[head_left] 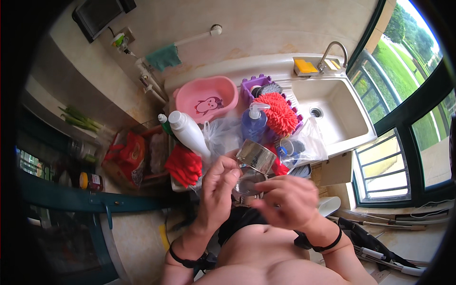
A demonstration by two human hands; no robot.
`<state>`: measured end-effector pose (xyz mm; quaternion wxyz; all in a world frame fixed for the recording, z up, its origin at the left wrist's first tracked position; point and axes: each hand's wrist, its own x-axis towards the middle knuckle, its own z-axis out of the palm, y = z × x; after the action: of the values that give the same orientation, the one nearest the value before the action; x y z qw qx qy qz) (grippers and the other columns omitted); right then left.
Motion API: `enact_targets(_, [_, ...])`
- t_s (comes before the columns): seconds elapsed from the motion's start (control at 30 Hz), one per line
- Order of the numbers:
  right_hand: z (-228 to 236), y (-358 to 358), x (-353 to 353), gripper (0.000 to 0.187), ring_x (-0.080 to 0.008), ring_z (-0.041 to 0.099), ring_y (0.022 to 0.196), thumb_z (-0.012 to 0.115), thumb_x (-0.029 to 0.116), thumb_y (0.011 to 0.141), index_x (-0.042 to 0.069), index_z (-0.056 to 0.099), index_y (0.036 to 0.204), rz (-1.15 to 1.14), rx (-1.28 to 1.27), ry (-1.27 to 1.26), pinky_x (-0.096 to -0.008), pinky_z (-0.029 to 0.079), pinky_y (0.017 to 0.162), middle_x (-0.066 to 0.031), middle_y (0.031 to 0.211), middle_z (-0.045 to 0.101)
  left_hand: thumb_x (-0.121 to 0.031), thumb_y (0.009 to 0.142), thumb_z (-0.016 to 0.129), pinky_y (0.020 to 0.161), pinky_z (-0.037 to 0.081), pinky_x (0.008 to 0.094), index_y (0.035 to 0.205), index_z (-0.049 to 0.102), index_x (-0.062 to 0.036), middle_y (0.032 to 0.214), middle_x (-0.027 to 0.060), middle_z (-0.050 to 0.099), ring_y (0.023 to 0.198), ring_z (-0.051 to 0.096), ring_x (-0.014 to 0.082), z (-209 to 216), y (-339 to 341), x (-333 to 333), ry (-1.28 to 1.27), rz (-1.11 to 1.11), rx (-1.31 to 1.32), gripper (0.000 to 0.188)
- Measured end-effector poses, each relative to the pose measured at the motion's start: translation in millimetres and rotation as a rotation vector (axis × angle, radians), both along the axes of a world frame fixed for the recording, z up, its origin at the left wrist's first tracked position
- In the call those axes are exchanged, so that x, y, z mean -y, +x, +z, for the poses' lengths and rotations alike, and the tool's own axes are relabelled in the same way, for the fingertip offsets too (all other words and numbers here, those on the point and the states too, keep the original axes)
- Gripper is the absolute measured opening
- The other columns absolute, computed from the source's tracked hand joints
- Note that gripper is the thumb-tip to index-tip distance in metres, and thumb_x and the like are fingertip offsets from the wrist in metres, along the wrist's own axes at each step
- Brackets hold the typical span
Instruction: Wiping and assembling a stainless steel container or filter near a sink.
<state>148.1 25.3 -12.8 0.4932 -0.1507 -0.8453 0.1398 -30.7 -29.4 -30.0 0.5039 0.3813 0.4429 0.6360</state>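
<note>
My left hand (219, 179) is closed on a clear container (247, 183), thumb and fingers at its left side. A silvery, finely lined panel (255, 156) sits at the container's far end; whether it is a label or a separate piece, I cannot tell. Close by on the right is my right hand (290, 199), curled and smeared by motion, its fingertips near the container's right side. Whether those fingers grip anything is unclear. Just beyond the hands stand a blue pump bottle (251, 124), a red shaggy mitt (278, 114) and a clear plastic bag (222, 135).
A pink basin (202, 99) and purple basket (251, 85) stand on the counter, left of a white sink (332, 111) with a curved faucet (335, 52). Nearer left are a white bottle (189, 132) and red cloth (184, 166). Windows (382, 166) line the right side.
</note>
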Motion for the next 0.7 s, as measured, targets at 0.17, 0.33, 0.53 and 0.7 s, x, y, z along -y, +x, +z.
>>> enact_targets(0.17, [-46,27,-58,0.006,-0.0305,0.068,0.067,0.067,0.0,0.092,0.0,0.069,0.097,-0.378,0.041,-0.605,-0.0362,0.054,0.063,-0.017,0.081,0.07,-0.016,0.101,0.048,0.058,0.042,0.0218,0.096,0.055,-0.0071,0.082,-0.0019,0.057,0.068,0.05,0.0051,-15,-24,8,-0.095,0.148,0.125,0.013])
enact_targets(0.33, [-142,22,-82,0.025,-0.0402,0.07,0.078,0.066,0.028,0.094,0.004,0.068,0.085,-0.419,0.818,-0.443,-0.0491,0.057,0.07,-0.0194,0.082,0.069,-0.019,0.104,0.045,0.054,0.04,0.0234,0.087,0.049,-0.0113,0.08,-0.0028,0.052,0.067,0.048,0.0061,-24,-49,16,-0.143,0.24,0.19,0.019])
enact_targets(0.53, [-212,-31,-85,0.033,-0.0413,0.07,0.079,0.065,0.015,0.089,0.011,0.059,0.121,-0.291,0.821,-0.403,-0.0505,0.058,0.068,-0.025,0.117,0.057,-0.016,0.105,0.045,0.073,0.042,0.0223,0.085,0.045,-0.0109,0.088,-0.0024,0.051,0.08,0.047,0.0055,-47,-59,19,-0.123,0.235,0.13,0.021])
enact_targets(0.7, [-238,-47,-107,0.039,-0.0437,0.068,0.086,0.068,0.01,0.083,0.013,0.065,0.122,-0.303,0.919,-0.356,-0.051,0.057,0.072,-0.0246,0.123,0.054,-0.019,0.109,0.047,0.076,0.038,0.0233,0.091,0.05,-0.0084,0.084,-0.0042,0.043,0.082,0.041,0.0064,-38,-50,19,-0.11,0.158,-0.03,0.021])
